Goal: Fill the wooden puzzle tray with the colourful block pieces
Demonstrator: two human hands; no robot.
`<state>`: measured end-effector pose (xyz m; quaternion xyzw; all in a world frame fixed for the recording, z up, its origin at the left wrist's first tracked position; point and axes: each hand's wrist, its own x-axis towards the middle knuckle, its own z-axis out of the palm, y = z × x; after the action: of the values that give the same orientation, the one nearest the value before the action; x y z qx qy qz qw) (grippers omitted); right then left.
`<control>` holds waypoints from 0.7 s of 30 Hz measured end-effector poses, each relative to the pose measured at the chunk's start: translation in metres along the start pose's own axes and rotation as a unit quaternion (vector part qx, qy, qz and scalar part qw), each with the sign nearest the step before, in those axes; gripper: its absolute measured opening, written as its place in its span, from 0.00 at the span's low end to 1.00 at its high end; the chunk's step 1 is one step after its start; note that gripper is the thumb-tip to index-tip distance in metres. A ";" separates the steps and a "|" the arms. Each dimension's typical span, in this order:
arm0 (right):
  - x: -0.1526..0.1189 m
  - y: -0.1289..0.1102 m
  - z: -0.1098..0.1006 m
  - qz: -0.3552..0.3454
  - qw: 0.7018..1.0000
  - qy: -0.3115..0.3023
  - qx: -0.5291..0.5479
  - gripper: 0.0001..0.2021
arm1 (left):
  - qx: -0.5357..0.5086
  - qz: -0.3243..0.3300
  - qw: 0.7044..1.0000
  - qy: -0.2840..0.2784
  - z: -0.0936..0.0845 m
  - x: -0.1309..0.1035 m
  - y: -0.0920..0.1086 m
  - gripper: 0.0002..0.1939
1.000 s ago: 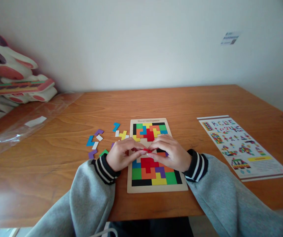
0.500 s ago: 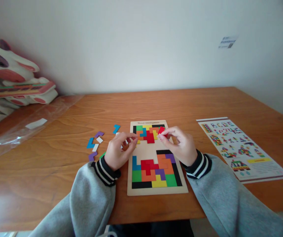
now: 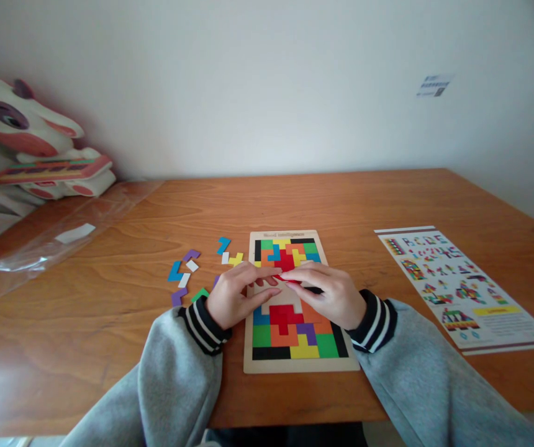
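The right hand (image 3: 339,298) has the red piece (image 3: 290,278) pinched between thumb and fingers, above the middle of the board (image 3: 304,367). The left hand (image 3: 236,295) is close beside it, with thumb and first finger apart; if its fingertip touches the piece, I cannot tell. Bare wood of the board shows just below the hands, with coloured pieces fitted around it. The loose pieces (image 3: 175,271) lie on the table (image 3: 108,347), to the left of the board.

In my judgement, the step in hand is to turn or line up this piece over the gap. Such a move calls for matching its shape to the edges around, then lowering it flat, without pushing the neighbours
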<state>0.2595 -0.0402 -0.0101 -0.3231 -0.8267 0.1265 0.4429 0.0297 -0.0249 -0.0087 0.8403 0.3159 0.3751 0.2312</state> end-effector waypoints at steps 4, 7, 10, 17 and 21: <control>0.000 -0.001 0.001 -0.003 1.000 -0.008 0.006 0.13 | 0.014 -0.007 0.999 0.040 0.000 0.001 -0.003 0.07; 0.000 0.000 0.000 -0.007 1.000 -0.007 0.004 0.08 | 0.025 0.000 0.998 0.055 0.001 0.003 -0.003 0.04; 0.000 0.002 0.000 -0.005 1.000 -0.010 -0.001 0.06 | 0.032 -0.002 0.998 0.049 -0.002 0.004 -0.001 0.06; -0.001 0.001 0.000 0.019 1.000 0.011 0.014 0.07 | 0.055 -0.010 0.997 0.060 -0.009 0.004 0.003 0.10; 0.000 -0.002 0.001 0.064 0.997 0.019 0.034 0.09 | 0.032 0.048 0.998 0.027 -0.006 0.005 0.002 0.10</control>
<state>0.2580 -0.0420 -0.0094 -0.3619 -0.7912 0.1766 0.4602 0.0283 -0.0222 -0.0018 0.8510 0.2928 0.3982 0.1775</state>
